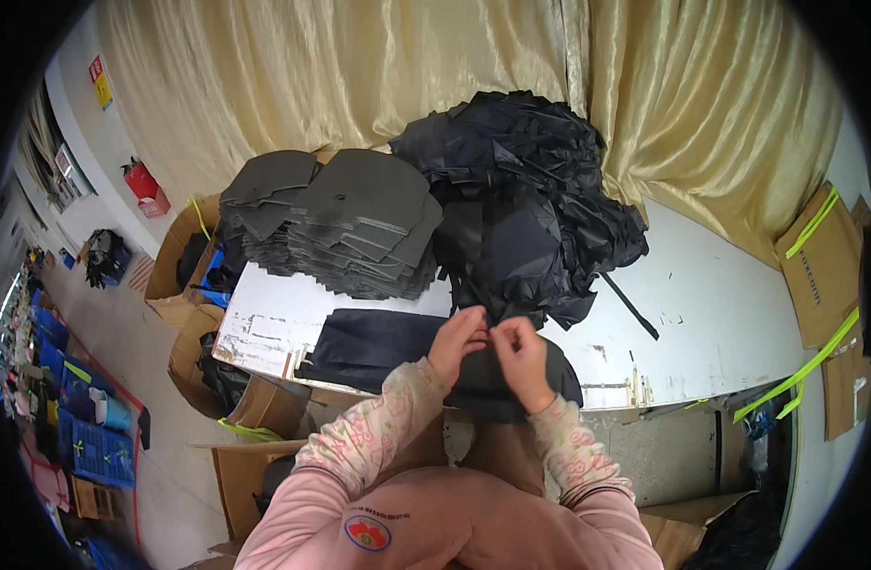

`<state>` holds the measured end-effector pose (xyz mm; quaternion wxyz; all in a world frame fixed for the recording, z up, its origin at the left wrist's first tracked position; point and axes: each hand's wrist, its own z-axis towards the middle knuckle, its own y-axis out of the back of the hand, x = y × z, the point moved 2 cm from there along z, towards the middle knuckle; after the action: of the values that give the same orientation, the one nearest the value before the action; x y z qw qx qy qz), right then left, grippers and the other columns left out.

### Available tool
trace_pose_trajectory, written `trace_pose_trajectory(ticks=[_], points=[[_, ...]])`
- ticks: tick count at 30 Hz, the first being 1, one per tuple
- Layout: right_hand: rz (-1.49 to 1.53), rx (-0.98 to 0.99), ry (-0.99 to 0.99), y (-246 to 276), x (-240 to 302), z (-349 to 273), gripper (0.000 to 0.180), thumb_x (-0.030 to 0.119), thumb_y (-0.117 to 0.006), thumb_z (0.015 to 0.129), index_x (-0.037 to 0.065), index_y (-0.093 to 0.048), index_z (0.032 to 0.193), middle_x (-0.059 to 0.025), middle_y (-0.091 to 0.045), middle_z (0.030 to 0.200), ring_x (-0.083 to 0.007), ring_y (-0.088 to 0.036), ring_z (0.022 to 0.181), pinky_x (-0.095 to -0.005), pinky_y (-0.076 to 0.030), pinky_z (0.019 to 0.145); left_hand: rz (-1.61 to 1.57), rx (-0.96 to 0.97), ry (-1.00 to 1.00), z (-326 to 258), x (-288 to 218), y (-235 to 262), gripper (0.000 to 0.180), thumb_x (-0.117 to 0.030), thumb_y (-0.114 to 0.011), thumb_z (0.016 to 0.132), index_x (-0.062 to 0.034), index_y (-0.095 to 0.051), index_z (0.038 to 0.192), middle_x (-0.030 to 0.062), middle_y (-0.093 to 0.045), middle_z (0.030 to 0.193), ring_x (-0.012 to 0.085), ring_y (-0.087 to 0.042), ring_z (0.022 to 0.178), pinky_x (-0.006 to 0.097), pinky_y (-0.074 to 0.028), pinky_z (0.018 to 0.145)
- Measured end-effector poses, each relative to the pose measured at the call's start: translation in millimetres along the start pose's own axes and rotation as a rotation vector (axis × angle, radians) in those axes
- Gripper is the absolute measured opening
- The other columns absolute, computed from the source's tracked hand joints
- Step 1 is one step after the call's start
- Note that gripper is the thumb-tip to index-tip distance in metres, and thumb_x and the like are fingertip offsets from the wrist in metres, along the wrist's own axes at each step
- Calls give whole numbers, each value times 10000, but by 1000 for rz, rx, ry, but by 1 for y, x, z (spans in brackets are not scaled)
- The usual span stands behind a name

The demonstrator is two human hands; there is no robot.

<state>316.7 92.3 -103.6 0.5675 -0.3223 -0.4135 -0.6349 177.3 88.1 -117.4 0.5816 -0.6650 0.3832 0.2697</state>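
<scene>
My left hand [462,344] and my right hand [521,353] are close together near the front edge of the table. The fingers of both are bent and pinched together, with black material around the tips. What lies between them is too small and dark to make out. Below my hands is a dark grey foam piece [549,372] with black fabric about it, overhanging the front edge. A folded black cloth [373,342] lies to the left. Just beyond my fingertips rises a large heap of black fabric pieces [526,180].
Stacks of grey foam sheets [359,214] stand at the back left of the white table [711,323]. A black strip [633,306] lies at the right. Cardboard boxes [274,407] sit by the left edge, and another box [687,532] is below right. Gold curtains [359,66] hang behind.
</scene>
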Motion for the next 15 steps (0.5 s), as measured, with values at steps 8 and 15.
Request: trace_pose_trajectory(ticks=[8,15], points=[[-143,461,123,12,39,-25,84,77,-664,825,27,-626,881,-126,-647,793,-242,-645,674,-291,-497,609,414,67,-269,-5,2,19,101,-15,-630,847,-24,-622,946,-12,-611,815,51,-543,726,197,-446,688],[-21,319,77,45,60,49,233,50,-642,849,5,-597,1073,-78,-647,933,-127,-613,817,-254,-482,734,862,75,-599,-34,-35,10,90,-42,-661,823,-22,-648,910,55,-633,836,136,-601,741,252,-479,678]])
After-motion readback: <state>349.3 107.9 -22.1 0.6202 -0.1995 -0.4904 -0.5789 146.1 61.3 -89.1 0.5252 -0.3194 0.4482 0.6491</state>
